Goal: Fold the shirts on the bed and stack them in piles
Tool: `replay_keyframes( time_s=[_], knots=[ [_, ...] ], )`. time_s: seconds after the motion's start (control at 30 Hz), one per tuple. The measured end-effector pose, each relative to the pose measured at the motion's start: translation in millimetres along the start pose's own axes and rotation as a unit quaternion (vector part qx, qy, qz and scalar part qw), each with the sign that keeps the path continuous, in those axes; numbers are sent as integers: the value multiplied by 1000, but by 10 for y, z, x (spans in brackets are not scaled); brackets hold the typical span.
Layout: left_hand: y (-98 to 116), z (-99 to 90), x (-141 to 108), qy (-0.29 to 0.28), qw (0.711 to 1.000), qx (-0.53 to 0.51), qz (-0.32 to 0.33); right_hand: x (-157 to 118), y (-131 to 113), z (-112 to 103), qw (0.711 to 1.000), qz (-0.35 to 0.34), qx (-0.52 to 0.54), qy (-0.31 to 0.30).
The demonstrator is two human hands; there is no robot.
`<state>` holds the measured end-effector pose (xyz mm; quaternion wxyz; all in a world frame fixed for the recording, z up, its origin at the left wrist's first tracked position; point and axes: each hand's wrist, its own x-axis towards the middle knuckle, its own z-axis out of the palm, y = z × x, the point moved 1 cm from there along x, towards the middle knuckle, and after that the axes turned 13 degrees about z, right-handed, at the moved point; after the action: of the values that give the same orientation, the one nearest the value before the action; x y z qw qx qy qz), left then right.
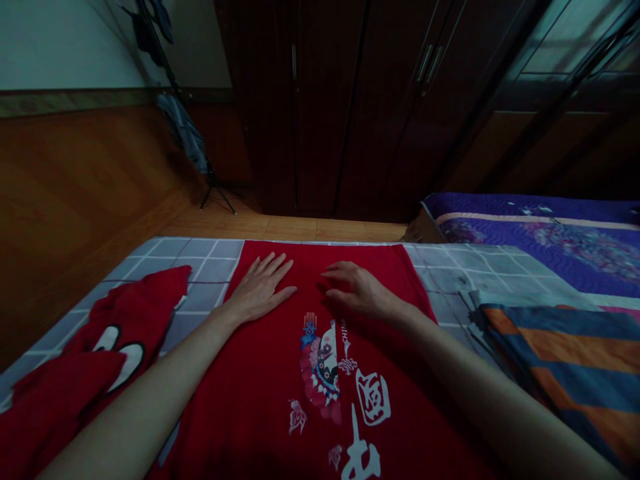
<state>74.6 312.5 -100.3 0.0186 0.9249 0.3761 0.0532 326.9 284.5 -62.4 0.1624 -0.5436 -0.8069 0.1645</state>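
Note:
A red garment [265, 387] with a printed mask figure and white characters lies spread on a grey checked cloth [205, 270]. My left hand [263, 287] rests flat on its upper left part, fingers spread. Over the upper right part is my right hand [363, 290], its fingers bent and pointing left, thumb apart from them, with nothing held. Another red cloth item [145, 307] with white oval patches lies to the left, beside my left forearm.
Striped blue and orange fabric [575, 353] lies at the right. Beyond stand a dark wardrobe [330, 120], a purple-covered bed [550, 227] and a rack with hanging clothes [183, 130].

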Motion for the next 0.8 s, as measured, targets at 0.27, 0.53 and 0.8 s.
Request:
replay_keyframes(
  time_s=[0.27, 0.53, 0.8],
  knots=[
    [16, 16, 0, 12, 1000, -6, -1, 228, -189, 223, 996, 43, -77, 14],
    [48, -23, 4, 9, 1000, -3, -5, 128, -209, 327, 990, 69, -98, 71],
    [39, -23, -4, 4, 1000, -14, -3, 466, 734, -345, 912, 332, -121, 211]
  ],
)
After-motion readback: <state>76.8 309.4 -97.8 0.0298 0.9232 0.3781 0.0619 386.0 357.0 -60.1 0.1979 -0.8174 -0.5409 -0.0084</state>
